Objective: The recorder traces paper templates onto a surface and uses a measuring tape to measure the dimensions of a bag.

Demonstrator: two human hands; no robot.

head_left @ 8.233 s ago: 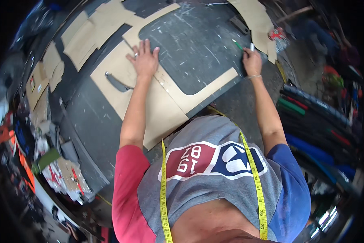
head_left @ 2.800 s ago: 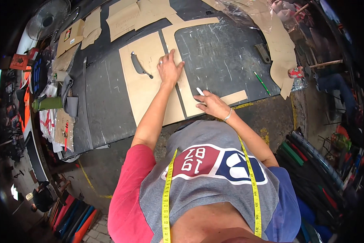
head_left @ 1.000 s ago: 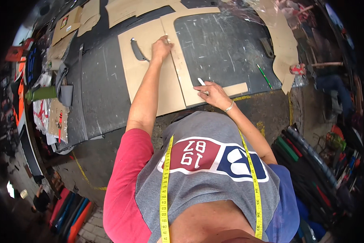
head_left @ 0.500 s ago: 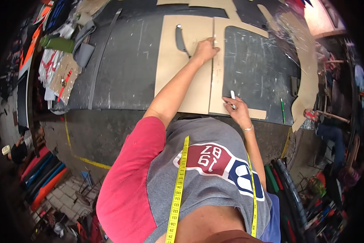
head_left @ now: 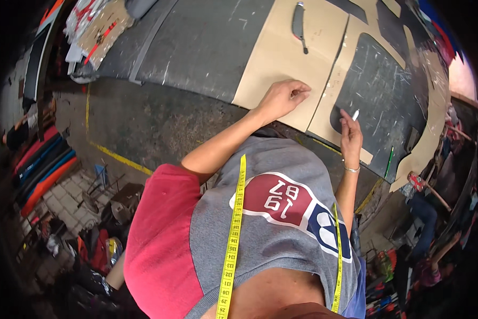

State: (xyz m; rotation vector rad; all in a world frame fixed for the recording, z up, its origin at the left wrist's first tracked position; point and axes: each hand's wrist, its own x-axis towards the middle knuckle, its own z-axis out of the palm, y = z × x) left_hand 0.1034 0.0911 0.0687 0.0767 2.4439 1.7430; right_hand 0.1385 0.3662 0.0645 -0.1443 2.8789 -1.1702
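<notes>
My left hand [head_left: 285,100] is over the near part of a large tan cardboard panel [head_left: 271,58], its fingers curled toward the thumb with nothing visible in them. On the panel's far part lies a curved grey tool [head_left: 298,24] resembling a utility knife, away from both hands. Along the panel's right side runs a straight dark gap, and beyond it a cardboard pattern [head_left: 339,77] with a large rounded cut-out. Near that pattern's front strip, my right hand [head_left: 351,133] is closed around a white pen [head_left: 356,114], one end of which sticks out above the fingers.
A dark, scratched worktable [head_left: 207,48] carries the cardboard. A green pencil [head_left: 390,161] lies by its right front edge, beside a curved cardboard strip [head_left: 433,117]. Plastic bags and cardboard [head_left: 103,32] are heaped at far left. A yellow tape measure [head_left: 233,228] hangs round my neck.
My left hand has left the far part of the gap and come back toward the table's front edge. The right hand still holds the pen. The whole view has turned and shifted.
</notes>
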